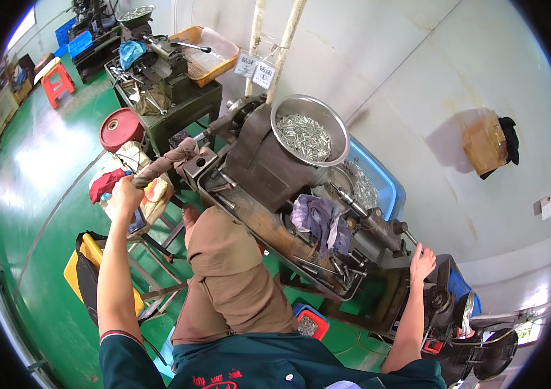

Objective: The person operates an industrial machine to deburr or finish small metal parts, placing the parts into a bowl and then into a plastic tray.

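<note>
on the near side of the bench machine (252, 162), each hand operates a separate control. the wrapped bar (165, 164) extends from the machine's left end; the short lever (409, 235) projects at its right end.

caution: the metal bowl (340, 137) sits high on the machine and holds a heap of loose pins (303, 136). a hard jerk on the wrapped bar could shake the machine and spill pins over the rim. caution: the crumpled purple cloth (322, 222) lies just beside the steel spindle (351, 202); should that part turn, a loose fold could be caught. caution: hand tools (346, 269) lie unsecured at the right front corner of the tray (259, 223); vibration could work them over the edge. if the wrapping on the bar slackens, the left grip could slip.

hand pose: the left forearm (116, 259) points forward, and the left hand (126, 194) is closed around the outer end of the wrapped bar, with no gap visible. the right forearm (410, 318) angles forward and slightly right; the right hand (422, 261) has its fingers curled over the end of the short lever. thumb contact there cannot be determined.
</note>
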{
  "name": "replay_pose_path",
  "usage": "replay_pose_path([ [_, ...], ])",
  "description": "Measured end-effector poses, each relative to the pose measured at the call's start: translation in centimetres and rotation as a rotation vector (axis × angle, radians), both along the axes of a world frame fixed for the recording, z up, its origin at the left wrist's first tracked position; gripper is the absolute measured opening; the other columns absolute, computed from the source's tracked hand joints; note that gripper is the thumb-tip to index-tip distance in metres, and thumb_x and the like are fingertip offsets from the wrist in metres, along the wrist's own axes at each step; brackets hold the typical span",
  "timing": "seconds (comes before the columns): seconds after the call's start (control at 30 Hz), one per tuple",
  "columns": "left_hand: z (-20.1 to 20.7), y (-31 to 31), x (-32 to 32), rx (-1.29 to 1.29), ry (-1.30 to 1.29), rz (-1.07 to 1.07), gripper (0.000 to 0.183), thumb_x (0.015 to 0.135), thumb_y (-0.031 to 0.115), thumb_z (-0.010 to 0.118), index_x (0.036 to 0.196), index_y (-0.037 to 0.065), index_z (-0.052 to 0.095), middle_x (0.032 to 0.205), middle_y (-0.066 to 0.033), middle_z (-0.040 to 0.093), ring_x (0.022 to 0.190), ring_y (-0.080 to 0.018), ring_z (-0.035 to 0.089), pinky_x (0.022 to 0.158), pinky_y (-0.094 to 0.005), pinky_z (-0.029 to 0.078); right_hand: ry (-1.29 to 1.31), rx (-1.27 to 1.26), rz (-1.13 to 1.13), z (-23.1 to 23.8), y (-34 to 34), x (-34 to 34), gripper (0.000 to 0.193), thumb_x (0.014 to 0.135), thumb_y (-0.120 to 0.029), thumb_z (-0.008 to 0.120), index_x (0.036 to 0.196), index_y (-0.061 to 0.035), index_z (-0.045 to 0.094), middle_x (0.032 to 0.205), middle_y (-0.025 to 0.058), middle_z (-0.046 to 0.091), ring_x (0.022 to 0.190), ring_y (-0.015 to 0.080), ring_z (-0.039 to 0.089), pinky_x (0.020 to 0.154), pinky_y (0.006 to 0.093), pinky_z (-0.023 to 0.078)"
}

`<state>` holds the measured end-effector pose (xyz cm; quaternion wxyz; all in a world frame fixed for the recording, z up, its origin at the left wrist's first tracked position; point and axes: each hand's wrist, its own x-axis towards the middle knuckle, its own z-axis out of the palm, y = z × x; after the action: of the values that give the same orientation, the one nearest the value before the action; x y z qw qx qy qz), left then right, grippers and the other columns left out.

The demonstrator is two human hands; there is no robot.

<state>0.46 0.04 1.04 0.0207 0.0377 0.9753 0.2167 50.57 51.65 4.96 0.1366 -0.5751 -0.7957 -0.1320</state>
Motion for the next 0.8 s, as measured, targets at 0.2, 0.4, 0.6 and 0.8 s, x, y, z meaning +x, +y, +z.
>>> replay_pose_path([
  [0.2, -1.0, -0.2, -0.5, 0.023, 0.012, -0.006, 0.033, 0.062, 0.012, 0.056, 0.095, 0.006, 0.061, 0.087, -0.0199, 0.059, 0.086, -0.0313, 0.056, 0.075, -0.0377, 0.044, -0.024, 0.037, 0.008, 1.6, -4.4, 0.5, 0.053, 0.077, -0.051, 0.047, 0.060, -0.0006, 0.051, 0.059, 0.0174, 0.055, 0.059, 0.0357, 0.054, 0.055, 0.0436, 0.042],
  [0.4, -2.0, -0.5, -0.6, 0.009, 0.129, -0.012, 0.029, 0.062, 0.012, 0.057, 0.090, 0.005, 0.061, 0.084, -0.0197, 0.059, 0.083, -0.0320, 0.056, 0.073, -0.0380, 0.044, -0.048, 0.035, 0.005, 1.7, -4.8, 0.3, 0.056, 0.077, -0.052, 0.045, 0.057, -0.0005, 0.052, 0.058, 0.0197, 0.055, 0.059, 0.0376, 0.054, 0.056, 0.0455, 0.042],
  [0.6, -1.4, -0.3, -0.6, -0.017, 0.039, -0.008, 0.034, 0.060, 0.010, 0.055, 0.093, 0.005, 0.061, 0.087, -0.0191, 0.059, 0.086, -0.0301, 0.056, 0.077, -0.0362, 0.043, -0.054, 0.039, -0.010, 1.6, -5.0, 0.2, 0.056, 0.077, -0.053, 0.043, 0.060, -0.0006, 0.054, 0.061, 0.0210, 0.055, 0.061, 0.0385, 0.054, 0.057, 0.0461, 0.041],
  [0.8, -0.7, 0.2, -0.2, -0.017, 0.050, -0.002, 0.031, 0.061, 0.010, 0.056, 0.091, 0.004, 0.062, 0.086, -0.0191, 0.059, 0.086, -0.0304, 0.056, 0.076, -0.0365, 0.044, -0.068, -0.009, -0.071, 1.6, -4.9, 0.2, 0.057, 0.078, -0.054, 0.042, 0.062, -0.0006, 0.055, 0.064, 0.0215, 0.056, 0.064, 0.0389, 0.054, 0.059, 0.0470, 0.041],
])
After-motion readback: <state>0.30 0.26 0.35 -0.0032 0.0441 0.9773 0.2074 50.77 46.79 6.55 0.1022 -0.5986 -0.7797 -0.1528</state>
